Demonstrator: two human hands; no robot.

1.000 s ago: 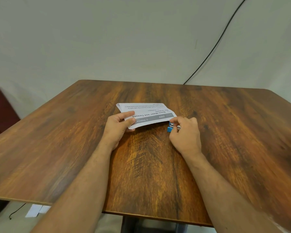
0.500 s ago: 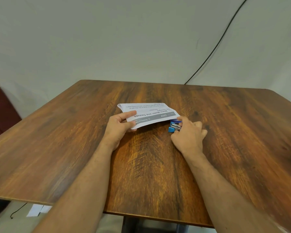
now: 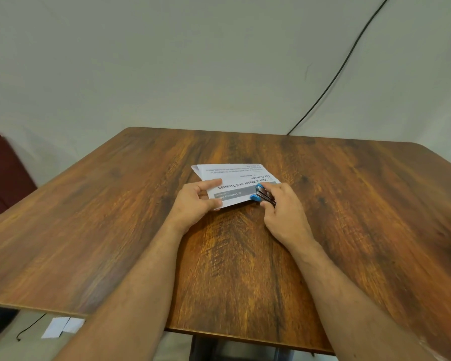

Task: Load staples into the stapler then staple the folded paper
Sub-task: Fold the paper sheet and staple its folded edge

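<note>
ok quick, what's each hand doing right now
Left hand: holds the near-left edge of the folded white printed paper.
Right hand: grips the small blue and metal stapler, its mouth over the paper's near-right corner.

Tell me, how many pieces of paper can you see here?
2. One folded printed paper lies on the wooden table, held by the left hand. Another small white paper lies on the floor, bottom left. More may be hidden under the table.
</note>
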